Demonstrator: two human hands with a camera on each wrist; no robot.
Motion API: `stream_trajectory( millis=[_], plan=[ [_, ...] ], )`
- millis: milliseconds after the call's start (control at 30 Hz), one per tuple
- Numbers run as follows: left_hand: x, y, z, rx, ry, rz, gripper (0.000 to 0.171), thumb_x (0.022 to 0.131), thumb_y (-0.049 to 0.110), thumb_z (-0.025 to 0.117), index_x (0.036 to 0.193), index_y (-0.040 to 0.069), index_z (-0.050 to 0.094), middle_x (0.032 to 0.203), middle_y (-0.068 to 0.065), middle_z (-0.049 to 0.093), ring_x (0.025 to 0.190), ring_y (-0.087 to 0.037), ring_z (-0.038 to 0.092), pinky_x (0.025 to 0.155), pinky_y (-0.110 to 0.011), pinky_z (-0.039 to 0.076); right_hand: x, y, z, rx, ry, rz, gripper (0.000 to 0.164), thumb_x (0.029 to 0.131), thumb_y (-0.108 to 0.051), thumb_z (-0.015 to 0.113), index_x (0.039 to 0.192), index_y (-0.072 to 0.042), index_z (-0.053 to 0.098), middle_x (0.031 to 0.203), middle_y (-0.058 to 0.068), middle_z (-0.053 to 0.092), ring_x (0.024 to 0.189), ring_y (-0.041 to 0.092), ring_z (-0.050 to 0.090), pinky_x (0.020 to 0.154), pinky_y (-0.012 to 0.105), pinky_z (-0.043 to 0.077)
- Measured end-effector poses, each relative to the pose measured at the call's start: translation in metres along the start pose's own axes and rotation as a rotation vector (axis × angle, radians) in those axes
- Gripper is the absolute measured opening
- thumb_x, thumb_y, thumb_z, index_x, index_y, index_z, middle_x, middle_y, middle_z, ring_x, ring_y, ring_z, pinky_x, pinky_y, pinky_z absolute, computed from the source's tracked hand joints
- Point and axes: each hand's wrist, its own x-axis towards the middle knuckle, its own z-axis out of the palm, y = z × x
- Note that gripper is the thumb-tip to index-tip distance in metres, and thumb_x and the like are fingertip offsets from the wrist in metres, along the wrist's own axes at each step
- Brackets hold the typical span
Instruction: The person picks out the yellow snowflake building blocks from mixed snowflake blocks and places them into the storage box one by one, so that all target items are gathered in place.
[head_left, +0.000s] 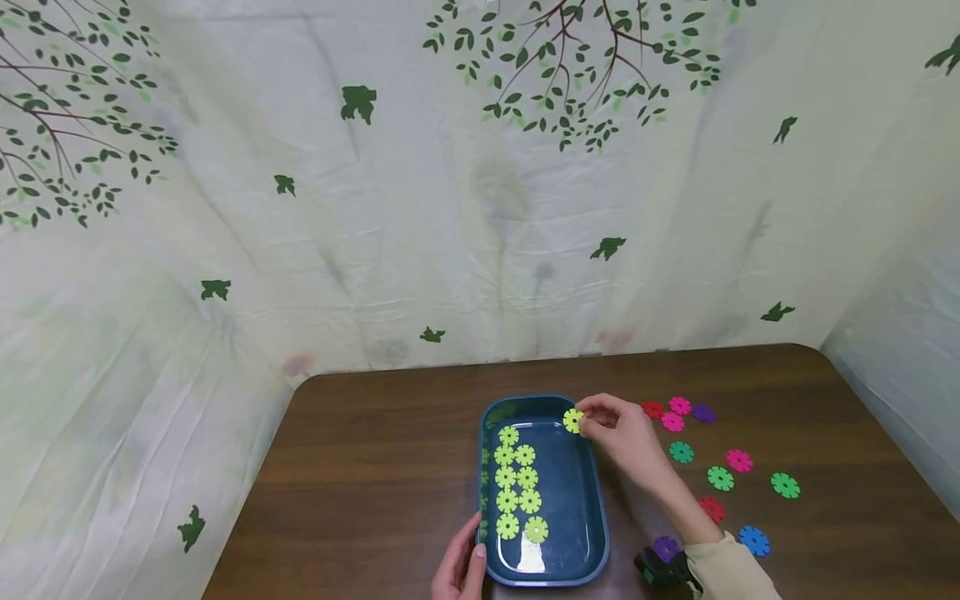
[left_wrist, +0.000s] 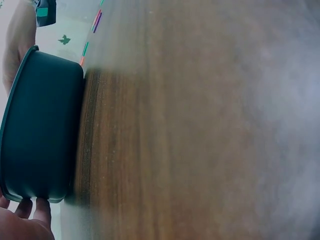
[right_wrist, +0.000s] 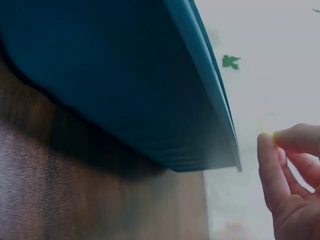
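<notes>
My right hand (head_left: 626, 437) pinches a yellow-green notched plastic disc (head_left: 572, 421) over the upper right corner of a blue tray (head_left: 566, 517). In the right wrist view, the same disc (right_wrist: 264, 131) shows as a thin bright edge between thumb and fingertips. Several matching yellow-green discs (head_left: 527, 477) lie inside the tray in two columns towards its left side. Against the outside of the tray's left wall rest the fingers of my left hand (head_left: 459, 560). The left wrist view also has those fingertips (left_wrist: 42, 210) touching the tray's outer wall (left_wrist: 42, 130).
Right of the tray, loose notched discs are scattered on the brown table (head_left: 375, 483): red (head_left: 712, 509), pink (head_left: 738, 460), green (head_left: 785, 485), blue (head_left: 754, 541) and purple (head_left: 665, 547). A pale curtain (head_left: 480, 250) with leaf and bird prints hangs behind the table.
</notes>
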Motion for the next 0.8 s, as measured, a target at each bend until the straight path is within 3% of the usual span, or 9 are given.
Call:
stream_trajectory(
  millis=[200, 367, 567, 800],
  plan=[
    [0.0, 0.001, 0.0, -0.005, -0.001, -0.013, 0.034, 0.096, -0.002, 0.055, 0.128, 0.005, 0.062, 0.129, -0.015, 0.062, 0.12, -0.027, 0.057, 0.09, -0.012, 0.043, 0.006, -0.009, 0.007, -0.078, -0.008, 0.034, 0.016, 0.087, -0.003, 0.07, 0.103, -0.006, 0.071, 0.085, 0.004, 0.066, 0.071, 0.017, 0.064, 0.067, 0.03, 0.058],
    [0.0, -0.001, 0.0, -0.007, -0.002, 0.026, 0.034, 0.095, -0.003, 0.056, 0.128, 0.003, 0.062, 0.127, -0.017, 0.063, 0.119, -0.029, 0.058, 0.089, -0.013, 0.044, 0.011, -0.016, 0.011, -0.097, -0.033, 0.045, 0.014, 0.086, -0.002, 0.069, 0.099, -0.006, 0.071, 0.082, 0.003, 0.066, 0.069, 0.017, 0.063, 0.066, 0.031, 0.058],
    [0.001, -0.002, 0.0, -0.029, -0.009, 0.029, 0.034, 0.095, -0.004, 0.055, 0.128, 0.003, 0.062, 0.127, -0.018, 0.062, 0.119, -0.028, 0.057, 0.09, -0.013, 0.045, 0.019, -0.018, 0.012, -0.093, -0.116, 0.035, 0.017, 0.086, 0.001, 0.064, 0.101, -0.002, 0.07, 0.079, 0.004, 0.065, 0.069, 0.027, 0.062, 0.064, 0.031, 0.054],
    [0.001, -0.003, 0.0, -0.012, 0.005, 0.044, 0.033, 0.094, -0.005, 0.056, 0.126, 0.002, 0.062, 0.126, -0.018, 0.063, 0.116, -0.029, 0.059, 0.089, -0.014, 0.046, 0.028, -0.022, 0.019, -0.13, -0.199, 0.071, 0.015, 0.085, 0.0, 0.064, 0.099, -0.002, 0.071, 0.078, 0.003, 0.064, 0.069, 0.022, 0.065, 0.064, 0.032, 0.055]
  ],
)
